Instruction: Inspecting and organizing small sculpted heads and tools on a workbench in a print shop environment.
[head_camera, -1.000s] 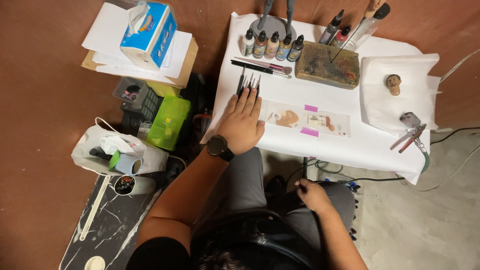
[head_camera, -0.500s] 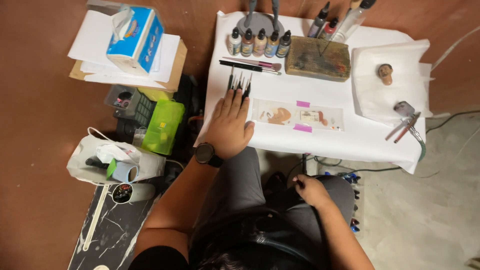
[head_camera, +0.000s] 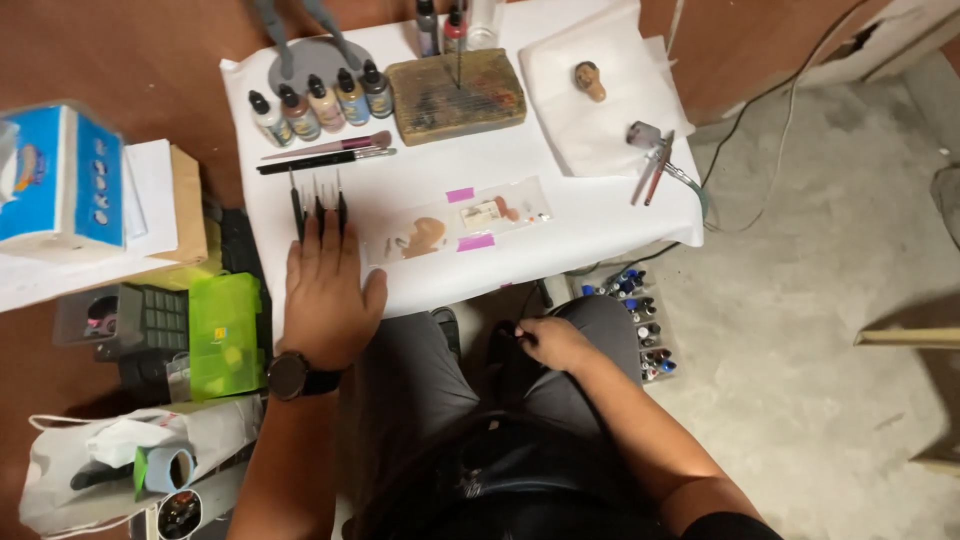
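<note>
My left hand (head_camera: 325, 295) lies flat, palm down, on the near left part of the white table (head_camera: 590, 215), its fingertips resting on several thin black-handled tools (head_camera: 318, 200). A dark watch sits on that wrist. My right hand (head_camera: 552, 342) rests on my right knee below the table edge, fingers loosely curled, with nothing seen in it. Just right of my left hand a clear sheet (head_camera: 455, 222) with small flesh-coloured parts is taped down with pink tape.
Small paint bottles (head_camera: 320, 98), two brushes (head_camera: 325, 153), a stained block (head_camera: 456, 94) and a tiny head (head_camera: 589, 79) on white cloth sit further back. Tweezers (head_camera: 655, 160) lie at right. A tissue box (head_camera: 60, 178), green case (head_camera: 222, 335) and bag (head_camera: 130, 460) crowd the left.
The view has swung and moved closer, so the table sits higher and further left. My left hand stays flat by the thin tools; my right hand remains on my knee.
</note>
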